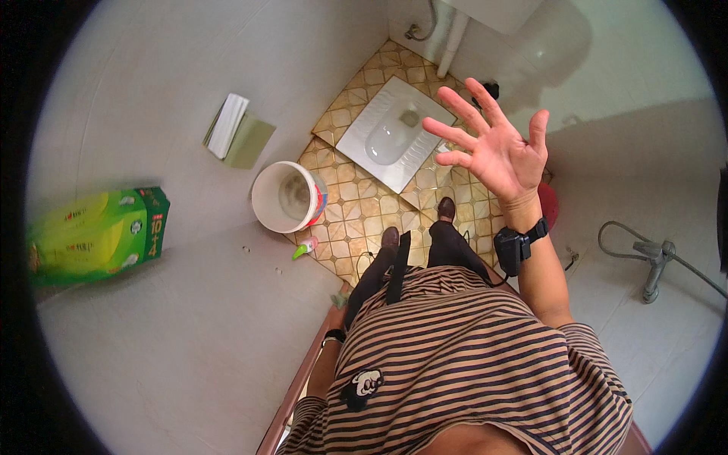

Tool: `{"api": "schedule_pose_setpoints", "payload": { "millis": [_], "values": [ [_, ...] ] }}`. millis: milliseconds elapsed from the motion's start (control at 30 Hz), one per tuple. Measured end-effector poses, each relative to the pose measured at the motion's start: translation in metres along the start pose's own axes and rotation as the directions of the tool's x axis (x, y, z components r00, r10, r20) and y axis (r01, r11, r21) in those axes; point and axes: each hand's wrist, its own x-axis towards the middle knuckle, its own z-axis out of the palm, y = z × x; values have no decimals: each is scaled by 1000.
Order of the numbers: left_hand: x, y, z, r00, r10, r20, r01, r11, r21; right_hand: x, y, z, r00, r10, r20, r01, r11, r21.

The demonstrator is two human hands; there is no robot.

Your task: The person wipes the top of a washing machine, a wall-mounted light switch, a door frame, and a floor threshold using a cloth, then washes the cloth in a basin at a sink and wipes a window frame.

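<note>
My right hand [503,145] is raised in mid-air, palm up towards my head, with the fingers and thumb spread and nothing in them. It appears over the right side of a white ceramic squat toilet [392,133], which is set in a raised tiled step. A black device [512,250] with a cable is strapped to that wrist. My left hand [336,322] hangs low beside my left thigh, mostly in shadow and behind my clothing. A dark band and a bracelet circle the left wrist; whether those fingers hold anything is hidden.
By the left wall stand a white bucket [283,196] and a green-and-pink bottle [305,248]. An open tissue holder [242,133] and a green tissue pack [102,233] are along that wall. A shower mixer [654,261] with its hose juts from the right wall. Behind my wrist is a red object [548,207].
</note>
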Motion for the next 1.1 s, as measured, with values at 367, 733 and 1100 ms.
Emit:
{"api": "schedule_pose_setpoints", "payload": {
  "millis": [367,733,1100],
  "values": [
    [1,-105,17,997,-26,-74,-12,882,-471,48,127,58,978,166,-124,-196,937,-290],
    [-143,-116,29,973,-161,-163,43,827,-560,58,213,51,932,291,-217,-353,866,-355],
    [-264,-181,73,913,-379,-152,156,666,-729,-11,216,-14,731,396,-556,-669,581,-465]
  ]
}}
